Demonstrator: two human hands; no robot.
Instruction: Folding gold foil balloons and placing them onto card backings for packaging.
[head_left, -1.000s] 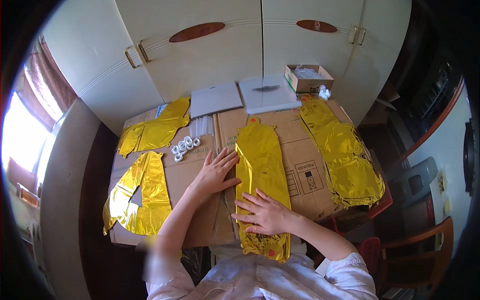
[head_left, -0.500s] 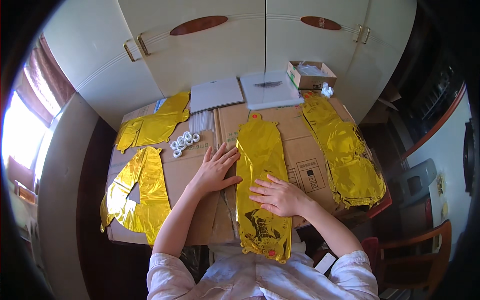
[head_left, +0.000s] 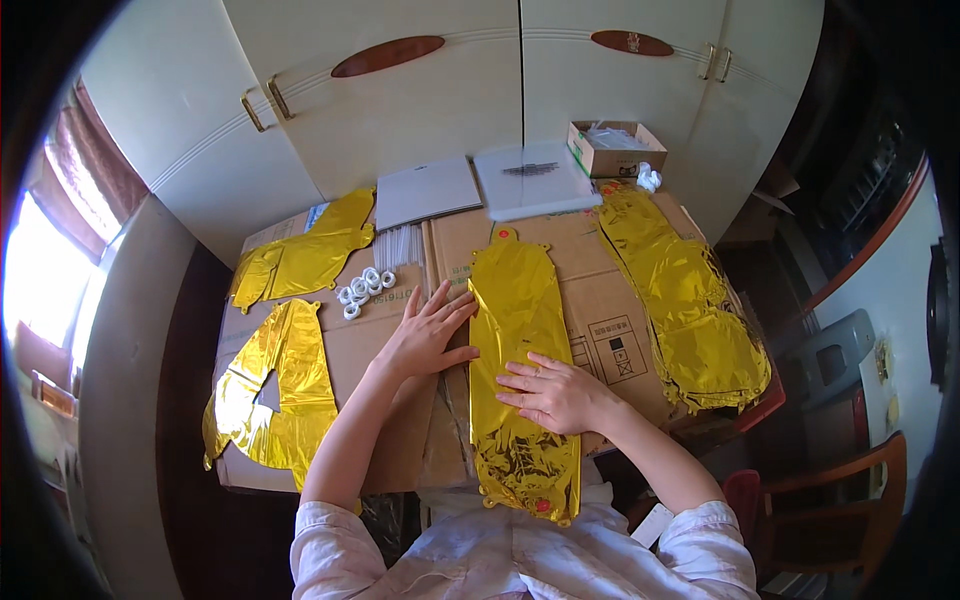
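Observation:
A long gold foil balloon [head_left: 517, 310], uninflated, lies lengthwise in front of me, its lower end reaching past the near edge of the cardboard. My right hand [head_left: 553, 393] rests flat on its middle, fingers pointing left. Beside its left edge my left hand [head_left: 425, 332] lies spread on the cardboard, fingertips touching the foil's border. Neither hand grips anything. Two more flat gold balloons lie to the left: one triangular with a hole [head_left: 285, 395], one angled piece [head_left: 305, 255] behind it. A stack of gold foil balloons [head_left: 690, 310] lies at the right.
Flattened cardboard [head_left: 400, 440] covers the table. Several white ribbon rolls [head_left: 366, 287] sit near clear straws [head_left: 402, 246]. Farther back are a white flat stack [head_left: 430, 190], a clear plastic sheet pack [head_left: 535, 183], a small open box [head_left: 616, 155] and crumpled white tissue [head_left: 648, 178]. Cabinets [head_left: 400, 110] stand behind.
The view has shifted slightly. Both hands keep nearly the same places on and beside the balloon, and the reflections on its near end look different.

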